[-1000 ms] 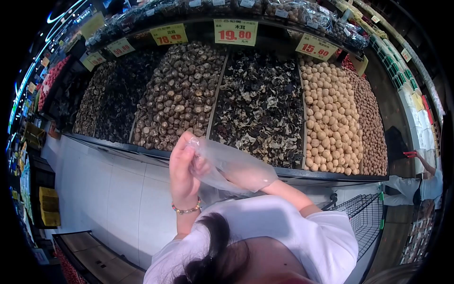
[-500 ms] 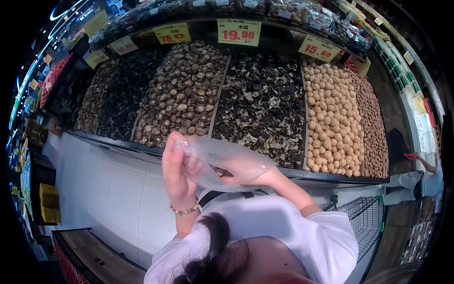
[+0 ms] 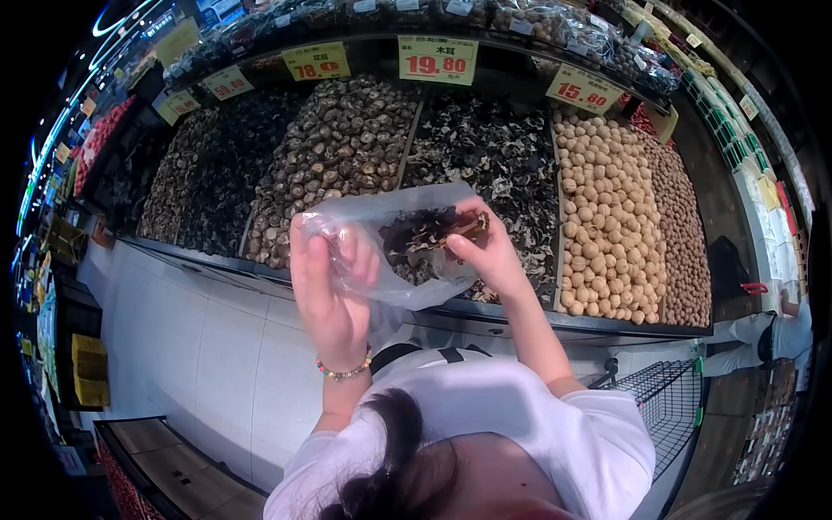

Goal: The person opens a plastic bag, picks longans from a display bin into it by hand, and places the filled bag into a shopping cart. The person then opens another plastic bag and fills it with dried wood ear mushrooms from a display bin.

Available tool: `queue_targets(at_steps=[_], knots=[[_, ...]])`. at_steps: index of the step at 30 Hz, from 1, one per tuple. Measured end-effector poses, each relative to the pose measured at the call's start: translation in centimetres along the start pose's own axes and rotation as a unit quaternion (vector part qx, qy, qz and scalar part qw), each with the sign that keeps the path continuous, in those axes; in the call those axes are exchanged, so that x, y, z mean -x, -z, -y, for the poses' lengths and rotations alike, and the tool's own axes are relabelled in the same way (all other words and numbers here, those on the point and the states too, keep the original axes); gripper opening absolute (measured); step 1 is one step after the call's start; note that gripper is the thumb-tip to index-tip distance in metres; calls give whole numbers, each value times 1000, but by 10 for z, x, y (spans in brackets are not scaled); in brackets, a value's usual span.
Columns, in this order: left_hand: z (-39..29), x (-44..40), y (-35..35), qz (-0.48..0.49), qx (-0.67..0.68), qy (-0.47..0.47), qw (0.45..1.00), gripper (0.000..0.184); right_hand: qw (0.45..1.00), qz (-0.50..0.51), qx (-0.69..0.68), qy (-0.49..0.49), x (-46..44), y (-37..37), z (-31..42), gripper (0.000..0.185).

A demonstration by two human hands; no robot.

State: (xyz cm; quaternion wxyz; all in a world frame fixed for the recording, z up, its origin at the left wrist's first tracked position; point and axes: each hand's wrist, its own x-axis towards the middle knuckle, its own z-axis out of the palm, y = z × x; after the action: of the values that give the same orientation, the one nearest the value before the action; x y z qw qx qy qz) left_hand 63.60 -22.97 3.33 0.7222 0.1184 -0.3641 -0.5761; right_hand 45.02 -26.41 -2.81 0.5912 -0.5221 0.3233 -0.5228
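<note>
My left hand [image 3: 334, 286], a beaded bracelet at its wrist, grips one side of a clear plastic bag [image 3: 394, 290]. The bag's mouth is spread over the front of the bins. My right hand [image 3: 485, 247] is at the bag's right side, thumb and fingers closed around dark dried wood ear [image 3: 425, 232]. That clump lies at the bag's opening; whether all of it is inside I cannot tell. Just beyond are the bin of loose wood ear [image 3: 485, 156] and the dried shiitake mushrooms [image 3: 338, 147].
Walnuts [image 3: 607, 217] fill the bin on the right. Price signs [image 3: 438, 59] stand along the back under a shelf of packed goods. A wire shopping cart [image 3: 663, 403] is behind my right arm. Another person [image 3: 745, 338] stands at far right. A low wooden stand [image 3: 178, 468] is lower left.
My right hand has moved up and forward from within or behind the bag, and dark wood ear now shows in its fingers. The bag is raised and spread wider.
</note>
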Motion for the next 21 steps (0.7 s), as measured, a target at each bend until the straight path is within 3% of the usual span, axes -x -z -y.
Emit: queue_targets(at_steps=[5,10,15,21], knots=[[6,-8,-5,-16,-34,-35,999,14,977,-22,-199,74,-4,17,-1,34],[6,-7,-3,-29,-30,-57,997,13,934,-166,-289,133,0,71,11,36],[-4,-1,-1,-39,-1,-87,995,11,931,-301,-164,127,5,155,-11,32],[-9,1,2,-55,10,-100,993,16,941,-334,-45,-23,8,215,-58,25]])
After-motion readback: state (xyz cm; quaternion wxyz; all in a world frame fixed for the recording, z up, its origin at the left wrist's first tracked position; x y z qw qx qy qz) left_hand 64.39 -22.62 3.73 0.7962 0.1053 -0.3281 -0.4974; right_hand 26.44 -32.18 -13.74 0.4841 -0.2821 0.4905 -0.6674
